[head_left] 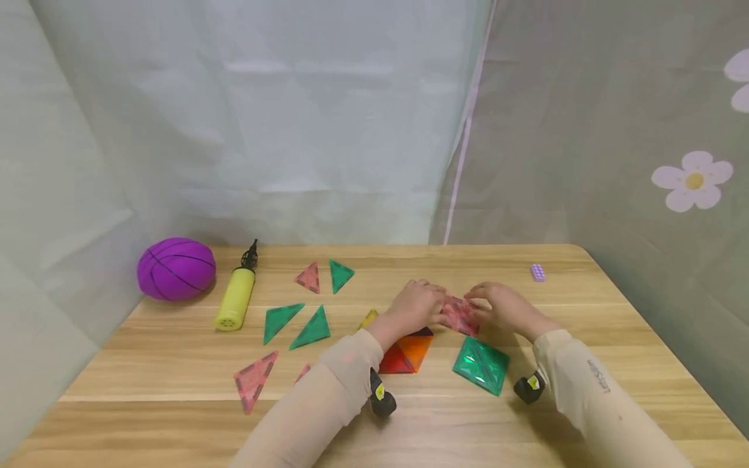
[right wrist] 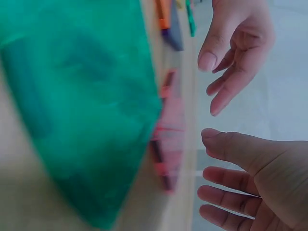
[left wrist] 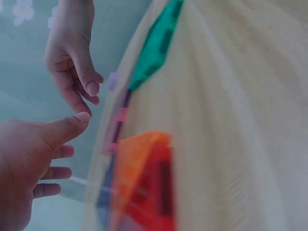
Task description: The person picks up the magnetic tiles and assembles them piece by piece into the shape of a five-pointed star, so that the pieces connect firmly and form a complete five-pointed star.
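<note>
Two pink translucent triangular tiles [head_left: 460, 316] lie side by side on the wooden table, between and below my hands. My left hand [head_left: 414, 305] hovers at their left with its fingers loosely extended, holding nothing. On their right, my right hand [head_left: 504, 308] is held with straight, parted fingers; nothing is in it either. Both wrist views show a small gap between the thumb of the left hand [left wrist: 29, 163] and the right hand [left wrist: 72, 57]. Nearer me lies a green tile square [head_left: 482, 365]. Orange and red tiles [head_left: 409, 354] lie partly hidden by my left arm.
Loose green tiles [head_left: 312, 329] and a pink tile [head_left: 255, 380] are spread on the left. Behind them are a yellow hand pump [head_left: 236, 299] and a purple ball [head_left: 177, 269]. A small purple block [head_left: 538, 272] sits at the back right.
</note>
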Demonstrator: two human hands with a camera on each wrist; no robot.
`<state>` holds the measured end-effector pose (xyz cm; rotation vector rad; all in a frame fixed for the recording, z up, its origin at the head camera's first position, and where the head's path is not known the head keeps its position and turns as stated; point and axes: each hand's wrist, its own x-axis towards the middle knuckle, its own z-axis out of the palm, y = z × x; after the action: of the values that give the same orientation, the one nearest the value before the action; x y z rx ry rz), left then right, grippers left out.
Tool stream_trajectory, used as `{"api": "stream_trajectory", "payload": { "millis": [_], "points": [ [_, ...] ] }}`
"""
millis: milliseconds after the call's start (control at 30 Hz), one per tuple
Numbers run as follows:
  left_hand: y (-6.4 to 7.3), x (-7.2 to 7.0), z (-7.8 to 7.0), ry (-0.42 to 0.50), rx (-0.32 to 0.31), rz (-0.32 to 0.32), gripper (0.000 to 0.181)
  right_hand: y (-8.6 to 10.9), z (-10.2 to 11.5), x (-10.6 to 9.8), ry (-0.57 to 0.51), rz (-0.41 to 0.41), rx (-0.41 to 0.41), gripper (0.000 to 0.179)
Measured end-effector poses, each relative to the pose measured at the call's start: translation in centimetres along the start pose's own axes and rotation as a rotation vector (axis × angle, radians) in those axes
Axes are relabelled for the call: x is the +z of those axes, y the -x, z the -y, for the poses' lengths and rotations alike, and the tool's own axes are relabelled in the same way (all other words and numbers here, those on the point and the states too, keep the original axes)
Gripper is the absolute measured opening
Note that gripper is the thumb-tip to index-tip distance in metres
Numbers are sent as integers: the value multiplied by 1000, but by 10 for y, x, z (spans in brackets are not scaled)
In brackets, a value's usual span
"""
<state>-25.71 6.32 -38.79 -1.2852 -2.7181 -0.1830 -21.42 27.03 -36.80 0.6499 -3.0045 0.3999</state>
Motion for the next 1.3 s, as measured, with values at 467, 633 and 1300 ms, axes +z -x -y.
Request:
{"api": "stream_trajectory", "payload": {
  "millis": [467,633,1300],
  "points": [
    [29,-45,34,86,-4,-78,44,-26,16,-25,-2,-16,-15,36],
    [50,-51,56,102,-57,-157,45,-40,25,-23,-55,-30,-25,39],
    [95,-33,137,96,-298,-261,51,-124,80,19,-239,-41,-1,45]
  ]
}}
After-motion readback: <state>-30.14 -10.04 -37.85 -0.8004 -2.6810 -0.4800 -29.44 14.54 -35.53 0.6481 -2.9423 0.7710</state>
